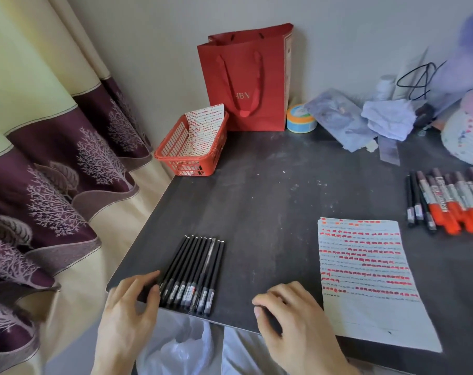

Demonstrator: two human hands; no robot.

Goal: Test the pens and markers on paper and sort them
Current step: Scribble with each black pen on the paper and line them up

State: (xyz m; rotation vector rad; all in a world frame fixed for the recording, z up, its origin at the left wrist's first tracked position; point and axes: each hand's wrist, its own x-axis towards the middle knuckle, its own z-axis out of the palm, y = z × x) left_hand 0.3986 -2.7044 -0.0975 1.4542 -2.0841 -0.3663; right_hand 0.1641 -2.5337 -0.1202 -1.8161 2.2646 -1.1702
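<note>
A row of several black pens (194,274) lies side by side near the table's front left edge. My left hand (129,307) rests at the row's left side, fingers fairly straight, thumb touching the outermost pen. My right hand (289,318) hovers over the front edge between the pens and the paper with curled fingers; whether something dark is under them is unclear. The lined paper (370,288) lies on the right, covered with rows of orange-red test marks. At the right edge lie orange-capped markers (454,201) and a few black pens (416,201).
An orange plastic basket (175,155) holding a marked sheet sits at the back left, beside a red paper bag (246,79). A round tin (300,119), plastic wrapping and cloth clutter the back right. A patterned curtain (54,158) hangs left of the dark table (270,198).
</note>
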